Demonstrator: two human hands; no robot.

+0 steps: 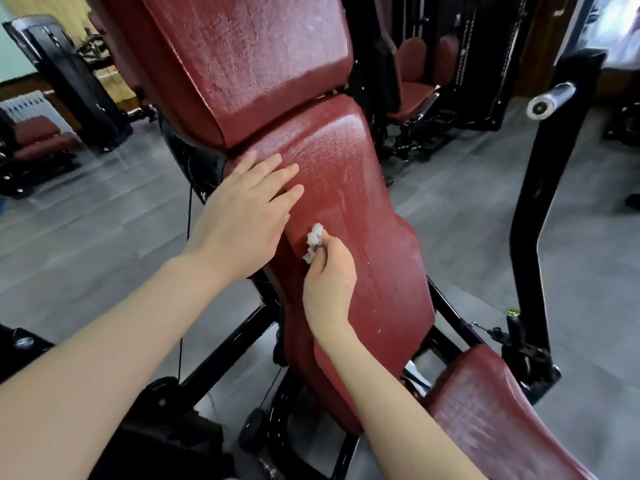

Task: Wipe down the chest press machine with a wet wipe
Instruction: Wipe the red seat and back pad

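Note:
The chest press machine fills the middle of the view: a dark red back pad (pixel 367 209), a red upper pad (pixel 249 60) above it and a red seat (pixel 485 420) at lower right, all on a black frame. My left hand (pixel 242 216) lies flat on the back pad's left edge, fingers spread, holding nothing. Just below it, my right hand (pixel 329 282) pinches a small crumpled white wet wipe (pixel 314 241) against the left side of the back pad. The pad's surface looks shiny and damp in streaks.
A black upright arm with a chrome handle (pixel 550 100) stands at the right. Other red-and-black gym machines (pixel 415 81) stand behind and another at far left (pixel 41 140). Grey floor (pixel 104 237) lies on both sides.

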